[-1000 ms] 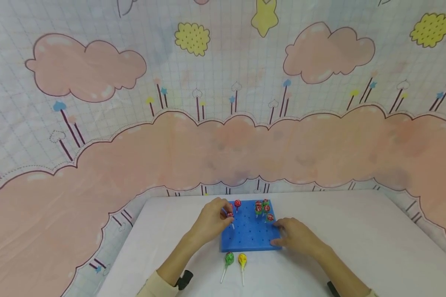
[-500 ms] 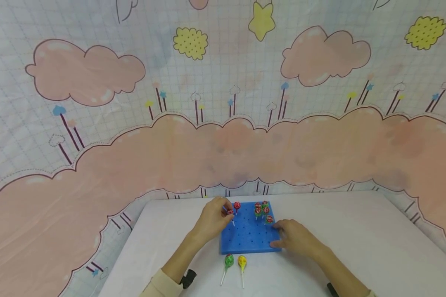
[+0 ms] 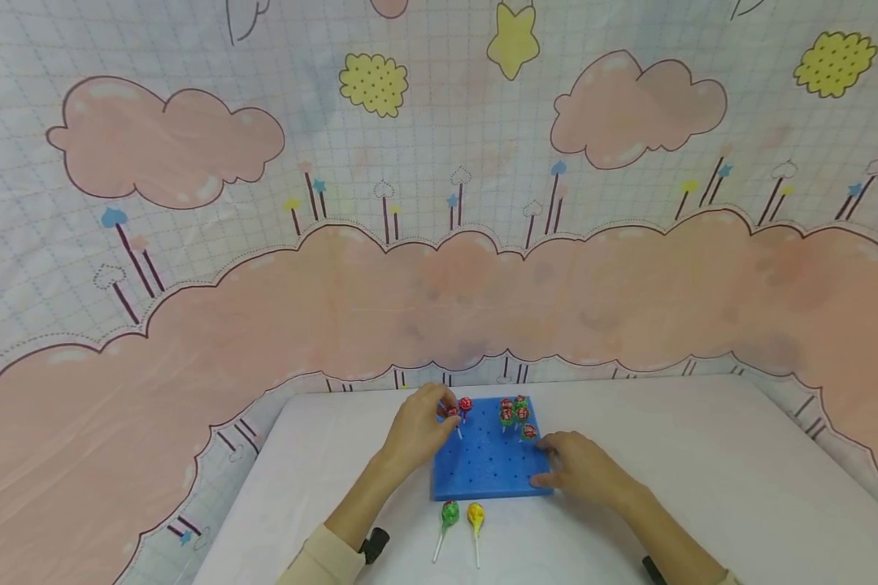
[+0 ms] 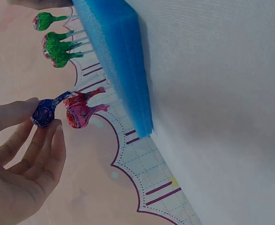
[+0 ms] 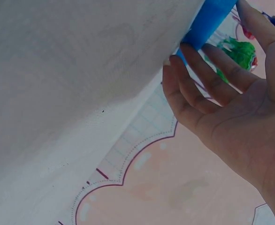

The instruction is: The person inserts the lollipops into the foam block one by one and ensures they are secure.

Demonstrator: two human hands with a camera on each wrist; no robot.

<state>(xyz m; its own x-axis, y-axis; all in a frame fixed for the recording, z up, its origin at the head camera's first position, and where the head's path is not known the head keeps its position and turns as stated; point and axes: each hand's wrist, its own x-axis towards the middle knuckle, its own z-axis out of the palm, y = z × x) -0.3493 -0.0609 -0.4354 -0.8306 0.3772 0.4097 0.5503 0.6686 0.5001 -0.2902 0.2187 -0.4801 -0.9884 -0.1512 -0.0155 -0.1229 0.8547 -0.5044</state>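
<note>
Over the last second little has shifted: the left hand point(image 3: 419, 429), just left of centre in the lower head view, has kept its fingertips pinched on the head of a lollipop point(image 3: 453, 413) and carried it slightly toward the far left corner of the blue foam board point(image 3: 492, 467). In the left wrist view that dark-wrapped lollipop point(image 4: 44, 112) sits between thumb and fingers, its stick reaching to the board beside a red lollipop point(image 4: 80, 115) already standing there, so it looks about seated. The right hand point(image 3: 581, 470) has stayed put, fingers straight and flat against the board's right edge, steadying it. A green lollipop point(image 3: 449, 513) and a yellow lollipop point(image 3: 475, 513) lie on the bench point(image 3: 739, 479) below the board
</note>
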